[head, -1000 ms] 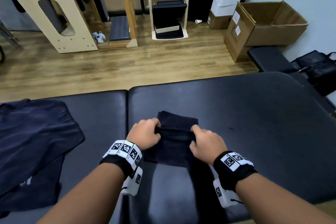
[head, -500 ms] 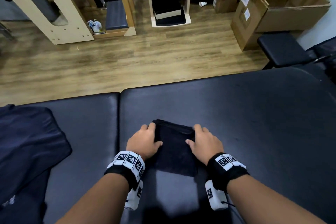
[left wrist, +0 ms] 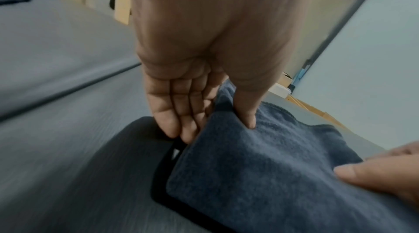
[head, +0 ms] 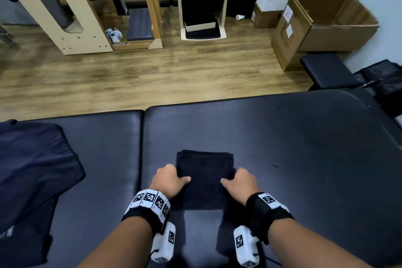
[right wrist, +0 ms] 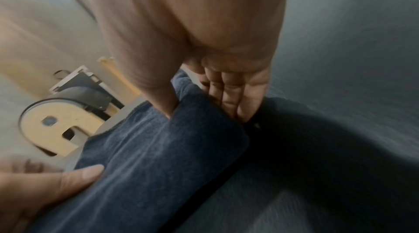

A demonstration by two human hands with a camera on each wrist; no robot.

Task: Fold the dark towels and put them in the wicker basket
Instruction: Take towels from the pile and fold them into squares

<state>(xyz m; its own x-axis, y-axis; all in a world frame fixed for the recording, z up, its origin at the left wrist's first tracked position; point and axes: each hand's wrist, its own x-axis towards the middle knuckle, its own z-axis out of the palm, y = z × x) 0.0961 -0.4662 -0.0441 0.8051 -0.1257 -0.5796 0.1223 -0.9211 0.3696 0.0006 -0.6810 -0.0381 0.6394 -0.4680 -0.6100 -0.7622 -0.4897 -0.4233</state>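
Note:
A dark towel [head: 205, 172], folded into a small thick rectangle, lies on the black padded table [head: 293, 148] straight in front of me. My left hand [head: 169, 183] pinches its left edge, thumb on top and fingers tucked under the side [left wrist: 215, 129]. My right hand [head: 239, 185] pinches the right edge the same way [right wrist: 204, 114]. In both wrist views the towel [left wrist: 260, 174] [right wrist: 147, 165] looks blue-grey and its held sides rise slightly off the pad. No wicker basket is in view.
More dark cloth [head: 32, 169] lies spread on the table's left pad, past the seam [head: 142, 159]. Beyond the far edge is wooden floor with a cardboard box [head: 326, 28], a black stool [head: 324, 69] and wooden frames [head: 65, 17].
The hands folded the towel over, pressed it flat from above, then slid to its sides; thumbs now sit on top with fingers under the edges.

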